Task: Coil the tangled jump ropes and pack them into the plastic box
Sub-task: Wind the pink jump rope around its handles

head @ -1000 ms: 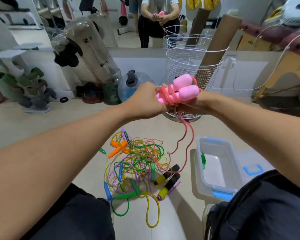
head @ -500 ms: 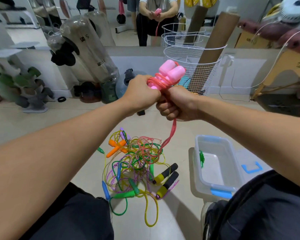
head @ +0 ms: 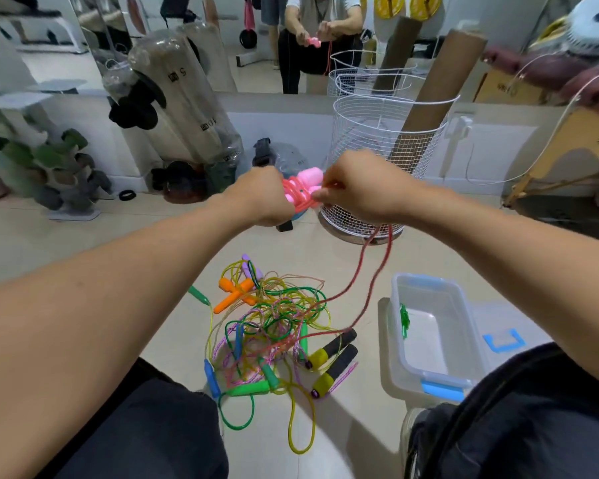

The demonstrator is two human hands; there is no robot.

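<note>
Both arms out in front, hands raised above floor. Left hand (head: 261, 195) closed in a fist round the pink handles (head: 308, 179) w/ red cord coils wrapped over them; fingers curled tight, bundle held at chest-front height. Right hand (head: 355, 188) just beside it, thumb + forefinger pinching the red cord (head: 367, 271) at the bundle's right edge, other fingers curled loosely. From right hand the cord drops as two strands, running down-left into the tangled pile (head: 274, 326) on the floor tiles. Pile between the knees: yellow, green, purple-pink cords knotted together; orange handles (head: 234, 293) crossed at upper left, purple handle behind them, green handles at left and bottom, blue handle lower left, two black/yellow foam handles (head: 332, 357) side by side at right edge. Plastic box (head: 464, 371) right of pile, near but apart; clear w/ blue latches, open, a small green item lying at its left inner wall. Its lid (head: 505, 337) flat on floor just beyond, blue handle up. White wire basket (head: 388, 133) behind the hands, cardboard tube leaning in it. Mirror on far wall shows the person w/ pink bundle
</note>
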